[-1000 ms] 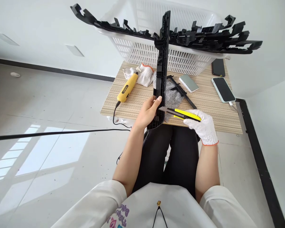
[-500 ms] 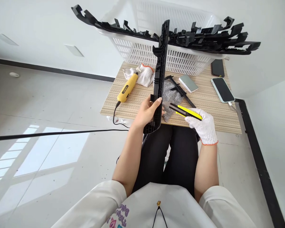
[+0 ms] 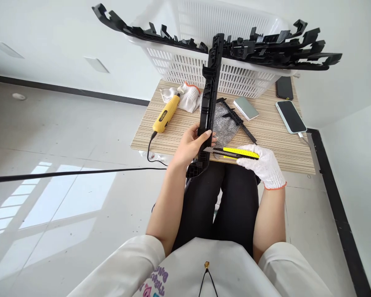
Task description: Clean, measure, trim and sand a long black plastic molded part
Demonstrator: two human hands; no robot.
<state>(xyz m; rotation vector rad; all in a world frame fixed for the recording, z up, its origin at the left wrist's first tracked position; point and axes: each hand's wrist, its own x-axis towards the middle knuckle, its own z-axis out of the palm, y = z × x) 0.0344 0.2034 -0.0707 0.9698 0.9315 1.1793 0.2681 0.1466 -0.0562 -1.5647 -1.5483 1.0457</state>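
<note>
My bare left hand (image 3: 190, 144) is closed around the lower part of a long black plastic trim piece (image 3: 210, 88), which stands up and away from me over the table's front edge. My right hand (image 3: 264, 165), in a white knitted glove, grips a yellow and black utility knife (image 3: 241, 153). Its blade (image 3: 208, 149) points left and lies against or just over the trim piece, right below my left thumb. I cannot tell whether it cuts in. Behind the knife lie a grey cloth (image 3: 224, 128) and black calipers (image 3: 239, 122).
A white plastic basket (image 3: 179, 66) at the back bears several more black trim pieces (image 3: 272, 51) across its rim. A yellow corded rotary tool (image 3: 167, 113) and a white glove (image 3: 190, 99) lie left. Right are a grey-green box (image 3: 246, 108) and two phones (image 3: 291, 116) (image 3: 284, 88).
My right hand has brought the knife left and slightly down, and its blade now shows at the trim piece. The trim piece has tilted a little, its far end lower and further right.
</note>
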